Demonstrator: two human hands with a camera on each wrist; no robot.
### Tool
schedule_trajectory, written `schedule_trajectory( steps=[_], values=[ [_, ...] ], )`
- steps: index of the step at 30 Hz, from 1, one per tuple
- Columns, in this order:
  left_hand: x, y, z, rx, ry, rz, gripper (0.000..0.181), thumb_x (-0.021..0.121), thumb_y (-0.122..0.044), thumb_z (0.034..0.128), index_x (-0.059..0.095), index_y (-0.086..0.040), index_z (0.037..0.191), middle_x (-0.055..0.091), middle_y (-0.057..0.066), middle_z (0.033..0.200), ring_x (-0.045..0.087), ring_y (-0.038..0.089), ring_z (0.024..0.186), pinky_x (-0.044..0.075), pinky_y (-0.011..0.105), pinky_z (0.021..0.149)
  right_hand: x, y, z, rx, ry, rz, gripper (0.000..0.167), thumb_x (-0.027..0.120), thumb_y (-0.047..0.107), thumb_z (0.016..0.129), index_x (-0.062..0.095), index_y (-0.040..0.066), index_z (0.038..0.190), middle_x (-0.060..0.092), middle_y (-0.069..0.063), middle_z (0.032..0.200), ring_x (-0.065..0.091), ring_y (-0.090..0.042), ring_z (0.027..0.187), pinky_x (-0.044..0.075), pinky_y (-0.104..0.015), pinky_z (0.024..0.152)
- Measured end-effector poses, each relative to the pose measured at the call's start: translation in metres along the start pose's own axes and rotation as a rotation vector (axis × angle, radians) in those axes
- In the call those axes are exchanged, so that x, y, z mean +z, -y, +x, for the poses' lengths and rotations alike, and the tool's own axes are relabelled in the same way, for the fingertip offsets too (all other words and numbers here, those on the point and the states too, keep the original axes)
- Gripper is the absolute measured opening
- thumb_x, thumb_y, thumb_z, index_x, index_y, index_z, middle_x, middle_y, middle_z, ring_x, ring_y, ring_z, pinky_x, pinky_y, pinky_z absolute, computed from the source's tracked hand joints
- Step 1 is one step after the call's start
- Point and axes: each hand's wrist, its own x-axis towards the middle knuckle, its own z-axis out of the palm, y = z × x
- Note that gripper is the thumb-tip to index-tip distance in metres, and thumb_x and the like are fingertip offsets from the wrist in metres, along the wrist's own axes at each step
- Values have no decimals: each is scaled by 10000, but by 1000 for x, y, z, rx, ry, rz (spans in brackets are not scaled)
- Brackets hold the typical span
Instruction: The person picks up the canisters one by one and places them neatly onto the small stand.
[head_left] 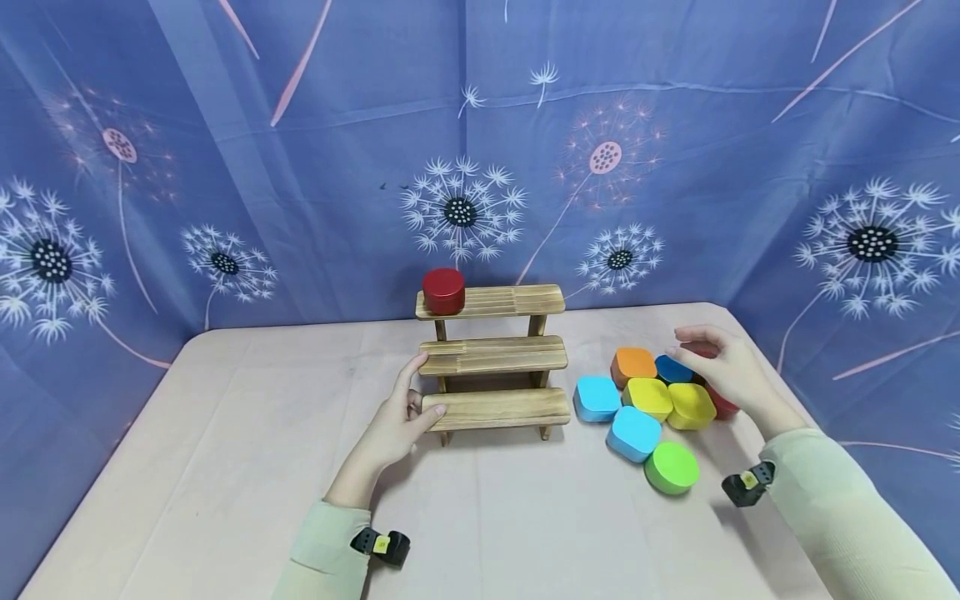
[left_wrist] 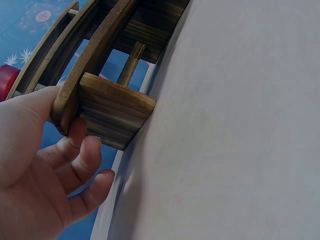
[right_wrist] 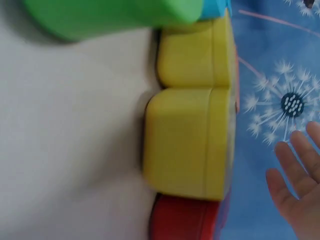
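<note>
Head view: wooden stand (head_left: 498, 356), long axis crosswise, lowest step (head_left: 498, 408) nearest.

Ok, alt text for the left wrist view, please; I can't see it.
The left hand grips one end of a tiered wooden stand on a pale surface. A red object, partly cut off, shows at the left edge; blue patterned cloth hangs behind.

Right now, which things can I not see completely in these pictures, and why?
Head view: how many red pieces lie at right; the right hand covers part.
Left wrist view: top-shelf red piece, cut off by left edge.
Left wrist view: wooden stand, cut off by top edge.
Right wrist view: green piece, cut off by top edge.
</note>
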Motion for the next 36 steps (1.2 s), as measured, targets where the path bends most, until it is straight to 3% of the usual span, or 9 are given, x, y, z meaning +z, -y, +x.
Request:
schedule_trajectory(
  steps=[3,6,8,9,14,23,30,36],
  values=[
    [0,0,0,-1,1,1,775,607,-129,922,123,-252,1515,414,42,714,374,49,507,366,181,421,-2,-7,0,24,4,-34,506,601,377,916,542,2,1251,565,-235,1230,577,-108,1024,446,-117,814],
    [0,0,0,-3,0,6,772,607,-130,922,125,-249,1514,418,41,715,381,51,512,373,189,423,-3,-14,0,42,8,-48,540,588,384,922,517,-16,1277,525,-261,1270,489,-391,1155,470,-410,950],
    [0,0,0,-4,-2,9,771,607,-130,923,126,-245,1514,419,40,715,384,52,514,374,190,424,-3,-18,0,57,12,-54,564,580,390,925,497,-25,1297,496,-277,1294,435,-454,1191,397,-598,961],
    [0,0,0,-3,-2,8,771,607,-129,922,127,-243,1514,418,39,717,384,52,515,373,189,424,-4,-20,0,62,11,-58,566,577,383,928,490,-31,1304,483,-286,1302,420,-469,1194,368,-638,962],
    [1,5,2,-1,-4,-6,783,609,-123,920,116,-252,1516,408,45,712,377,60,514,360,173,415,-4,-29,0,109,10,-110,645,564,437,921,444,-27,1351,430,-310,1342,399,-488,1191,372,-655,950],
    [7,38,13,6,-32,-9,802,641,-198,906,123,-419,1477,402,29,710,375,89,512,354,211,399,-1,-45,3,180,26,-167,780,528,528,907,345,-39,1410,333,-350,1392,340,-514,1212,374,-653,961],
    [7,39,13,6,-19,-32,796,643,-241,905,120,-470,1460,410,34,719,412,113,519,430,262,387,3,-54,4,215,44,-201,795,525,494,920,297,-84,1416,362,-379,1346,401,-510,1154,418,-620,936],
    [7,35,12,6,-18,-25,797,639,-212,908,122,-446,1468,412,33,719,414,107,517,420,243,387,6,-57,5,244,51,-199,658,494,348,957,308,-94,1406,385,-382,1319,433,-494,1116,429,-610,935]
  ],
)
